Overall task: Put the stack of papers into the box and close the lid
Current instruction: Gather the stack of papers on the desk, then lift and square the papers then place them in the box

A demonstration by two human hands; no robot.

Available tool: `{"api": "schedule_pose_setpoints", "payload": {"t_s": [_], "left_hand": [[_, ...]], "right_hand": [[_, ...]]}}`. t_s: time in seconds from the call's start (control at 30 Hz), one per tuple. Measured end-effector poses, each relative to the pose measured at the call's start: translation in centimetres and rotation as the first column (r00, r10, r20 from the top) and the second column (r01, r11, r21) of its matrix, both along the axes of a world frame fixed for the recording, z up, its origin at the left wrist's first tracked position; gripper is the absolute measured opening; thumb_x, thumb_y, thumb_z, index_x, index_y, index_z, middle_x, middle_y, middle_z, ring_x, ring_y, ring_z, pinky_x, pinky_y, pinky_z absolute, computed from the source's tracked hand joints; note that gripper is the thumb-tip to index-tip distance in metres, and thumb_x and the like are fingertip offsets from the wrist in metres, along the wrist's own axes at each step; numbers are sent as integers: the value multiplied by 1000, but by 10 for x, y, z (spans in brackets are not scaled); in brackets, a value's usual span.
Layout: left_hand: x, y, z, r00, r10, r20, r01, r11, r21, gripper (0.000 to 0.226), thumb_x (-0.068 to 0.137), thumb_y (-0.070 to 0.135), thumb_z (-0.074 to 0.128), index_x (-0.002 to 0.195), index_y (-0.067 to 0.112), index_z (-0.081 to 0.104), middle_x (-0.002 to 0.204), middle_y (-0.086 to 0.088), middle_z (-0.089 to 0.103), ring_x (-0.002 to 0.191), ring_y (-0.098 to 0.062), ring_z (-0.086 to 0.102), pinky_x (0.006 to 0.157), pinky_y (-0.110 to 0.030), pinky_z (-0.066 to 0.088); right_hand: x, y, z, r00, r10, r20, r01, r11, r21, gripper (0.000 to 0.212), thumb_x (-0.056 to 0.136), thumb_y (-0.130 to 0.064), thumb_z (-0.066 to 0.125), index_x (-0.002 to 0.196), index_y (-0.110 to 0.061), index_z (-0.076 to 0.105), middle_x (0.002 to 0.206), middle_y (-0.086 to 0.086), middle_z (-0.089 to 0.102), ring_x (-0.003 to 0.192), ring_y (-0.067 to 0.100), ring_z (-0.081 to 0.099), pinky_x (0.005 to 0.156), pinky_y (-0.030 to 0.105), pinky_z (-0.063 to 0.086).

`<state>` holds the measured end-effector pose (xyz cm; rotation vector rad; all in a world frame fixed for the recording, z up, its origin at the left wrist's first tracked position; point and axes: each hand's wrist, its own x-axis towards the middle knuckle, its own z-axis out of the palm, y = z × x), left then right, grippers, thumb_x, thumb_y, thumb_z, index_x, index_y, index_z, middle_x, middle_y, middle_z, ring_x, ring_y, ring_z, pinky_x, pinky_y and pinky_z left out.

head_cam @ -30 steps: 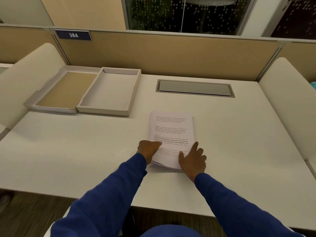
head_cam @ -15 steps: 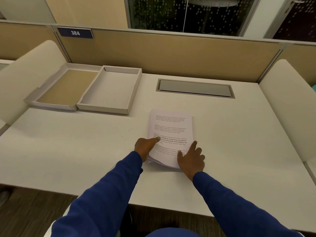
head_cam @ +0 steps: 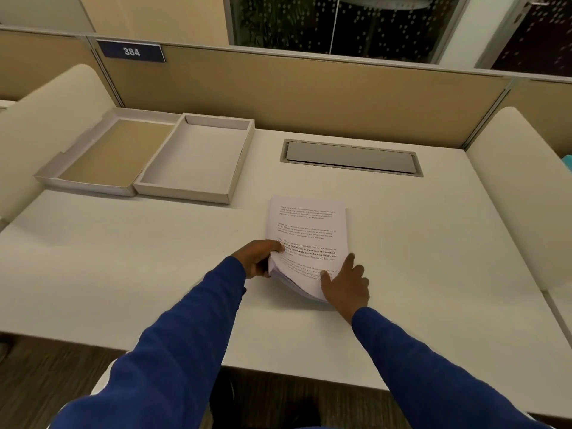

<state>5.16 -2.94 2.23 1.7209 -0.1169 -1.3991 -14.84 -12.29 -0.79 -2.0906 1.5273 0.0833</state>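
1. The stack of papers (head_cam: 306, 233) lies on the white desk (head_cam: 123, 267), a little right of centre and toward the near edge, printed side up with blocks of text across the top sheet.
2. The left hand (head_cam: 258, 258) grips the stack's near-left corner: the thumb sits on top of the sheet and the fingers are curled under the edge, so that corner is lifted and the sheets there curve upward.
3. The right hand (head_cam: 345, 284) rests on the near-right corner, fingers spread and mostly flat, the forefinger stretched along the right edge. It presses on the paper; whether any finger is tucked beneath, I cannot tell.
4. The far end of the stack lies flat on the desk.
5. The box (head_cam: 198, 159) sits at the far left of the desk, open and with nothing in it, well apart from the papers.
6. Its lid (head_cam: 108, 153) lies just to the left of it, inside facing up, the two touching along one side.
7. A grey cable hatch (head_cam: 351, 157) is set into the desk at the far side, right of the box.
8. Both arms wear blue sleeves (head_cam: 192, 329).
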Motion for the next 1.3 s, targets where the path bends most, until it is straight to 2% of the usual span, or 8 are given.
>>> {"api": "schedule_pose_setpoints", "payload": {"t_s": [0.3,0.4,0.47,0.6,0.7,0.87,1.07,1.3], "left_hand": [[-3,14,20,999,-39,-12,33,949,-313,43,95,7,62,137,15,53,123,-11,75,91,-25,73,46,-28,47],[-9,30,25,998,-47,-50,24,924,-381,51,84,12,69,133,16,57,124,-9,75,101,-26,76,62,-35,58],[-13,39,26,996,-70,-54,41,910,-412,51,85,10,69,134,16,57,130,-11,72,110,-28,73,80,-38,63],[-17,47,29,982,-126,142,170,916,-364,47,96,3,63,141,14,51,135,-11,69,118,-32,70,98,-47,59],[-20,45,31,958,-70,278,169,922,-350,46,96,3,63,137,21,51,130,-6,70,111,-27,72,91,-43,62],[-30,35,36,852,140,504,119,887,-447,45,87,11,62,117,44,54,119,6,71,105,-14,71,84,-32,63],[-43,26,27,788,332,518,18,829,-559,44,88,16,58,124,40,56,116,4,68,110,-16,67,85,-33,63],[-47,28,30,761,365,537,5,824,-567,48,84,31,67,130,38,55,116,11,69,111,-14,67,88,-38,64]], "right_hand": [[-19,-50,13,897,-267,352,98,897,431,71,90,-64,59,130,-5,59,126,10,67,102,25,64,82,34,51],[-22,-58,25,734,-499,461,-26,658,753,48,90,-47,72,120,-11,69,116,12,77,102,32,75,88,41,61],[-22,-63,32,668,-560,489,-87,594,800,43,91,-34,74,126,-10,66,117,13,76,107,34,73,95,49,58],[-16,-59,45,637,-473,608,-136,708,693,37,100,-22,62,137,-16,59,120,7,75,105,27,74,87,43,61],[-10,-52,58,595,-377,710,-191,791,581,36,103,-21,57,139,-24,57,124,1,74,102,18,75,77,32,62],[-3,-45,85,465,-244,851,-228,896,381,33,102,-18,58,132,-33,57,118,-3,74,107,21,72,86,39,63],[-7,-37,93,397,-111,911,-231,949,216,33,99,-16,62,125,-37,61,115,-4,72,107,15,70,78,30,61],[-11,-28,85,411,-99,906,-150,973,174,49,92,-22,67,139,-26,52,122,2,68,114,25,66,87,47,61]]}}
